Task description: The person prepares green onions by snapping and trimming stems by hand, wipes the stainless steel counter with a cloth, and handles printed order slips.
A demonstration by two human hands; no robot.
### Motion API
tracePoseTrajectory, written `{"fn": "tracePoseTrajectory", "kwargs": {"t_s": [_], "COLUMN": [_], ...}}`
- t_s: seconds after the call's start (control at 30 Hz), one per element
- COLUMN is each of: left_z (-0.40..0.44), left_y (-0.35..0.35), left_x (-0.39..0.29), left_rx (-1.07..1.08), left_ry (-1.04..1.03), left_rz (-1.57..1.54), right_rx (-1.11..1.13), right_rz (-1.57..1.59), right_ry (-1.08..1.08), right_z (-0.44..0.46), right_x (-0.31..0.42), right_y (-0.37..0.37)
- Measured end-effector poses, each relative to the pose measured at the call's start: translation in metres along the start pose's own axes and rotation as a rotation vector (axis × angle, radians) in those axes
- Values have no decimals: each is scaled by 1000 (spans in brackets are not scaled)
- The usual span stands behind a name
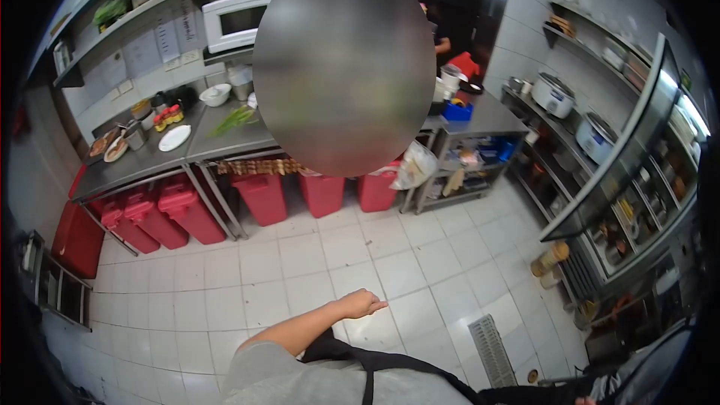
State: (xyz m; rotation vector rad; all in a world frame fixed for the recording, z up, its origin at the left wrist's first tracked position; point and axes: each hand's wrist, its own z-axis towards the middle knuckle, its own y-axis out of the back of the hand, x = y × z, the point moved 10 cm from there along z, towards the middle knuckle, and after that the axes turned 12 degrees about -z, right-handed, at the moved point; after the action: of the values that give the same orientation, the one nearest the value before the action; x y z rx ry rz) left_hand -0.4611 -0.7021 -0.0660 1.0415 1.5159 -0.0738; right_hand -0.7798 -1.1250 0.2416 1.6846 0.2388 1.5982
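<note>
My left hand (362, 304) is held out over the white tiled floor (285, 296), in front of my body. Its fingers are curled in, with one digit poking forward, and nothing shows in it. It touches no surface or object. A grey sleeve (259, 367) covers my upper arm, and a black apron (420, 364) hangs across my front. I cannot make out my right hand in the view. To the right, a glass-fronted fridge door (615, 157) stands open beside lit shelves holding containers.
Red bins (259, 199) stand under a steel counter (187, 151) bearing a white plate (175, 138), green stalks (232, 120) and jars. A large blur covers the middle. Rice cookers (553, 95) sit on right-hand shelving. A floor drain grate (491, 349) lies near my feet.
</note>
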Motion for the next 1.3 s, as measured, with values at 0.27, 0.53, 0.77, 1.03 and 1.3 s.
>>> {"fn": "tracePoseTrajectory", "kwargs": {"t_s": [0.27, 0.53, 0.77, 1.03, 1.3], "left_z": [-83, -85, -56, -76, -100], "left_y": [181, 293, 416, 596, 702], "left_x": [122, 179, 216, 251, 305], "left_rx": [-509, -672, -896, -1337, -1500], "left_ry": [98, -76, -127, 6, 151], "left_rz": [-415, -315, -273, 42, 238], "right_rx": [620, 687, 772, 676, 510], "right_rz": [-71, 90, 52, -287, -711], "right_ry": [92, 242, 329, 660, 678], "right_z": [160, 287, 399, 557, 526], "right_x": [124, 234, 290, 299, 407], "right_y": [-201, -392, -505, -822, -1030]}}
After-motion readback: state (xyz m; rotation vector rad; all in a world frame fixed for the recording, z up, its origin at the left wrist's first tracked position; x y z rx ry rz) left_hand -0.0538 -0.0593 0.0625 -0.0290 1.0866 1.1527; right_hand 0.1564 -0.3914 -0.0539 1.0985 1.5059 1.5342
